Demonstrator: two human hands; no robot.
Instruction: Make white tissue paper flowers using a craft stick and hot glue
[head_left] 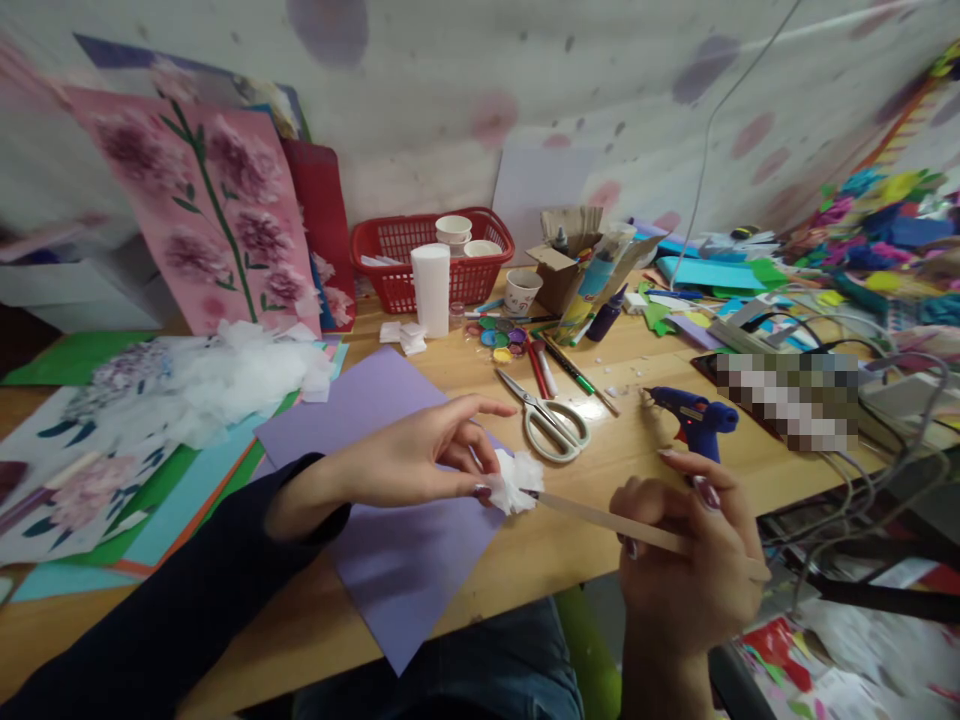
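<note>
Right hand [686,565]: one, with thumb and fingers closed around a long pale stick [607,519], dark at its tip. Left hand [431,455]: one, dark-sleeved, by which a ruffled white piece [516,482] is pinched low between thumb and fingers. The hands are held apart, joined only by the stick, whose tip is set at the white piece's right side. The white piece is located over the wooden table [547,560], at the right edge of a purple sheet [420,560].

Beyond the white piece: scissors [553,428], one pair, pale-handled, laid with blades partly open. To their right: a blue glue gun [696,415], a small red light shown on its body. Further back: round paint pots [501,340], clustered; a white roll [431,292], stood upright before a red basket [388,290]. At left: white tissue [232,385], heaped; behind it, a pink flower picture [214,215], propped upright.
</note>
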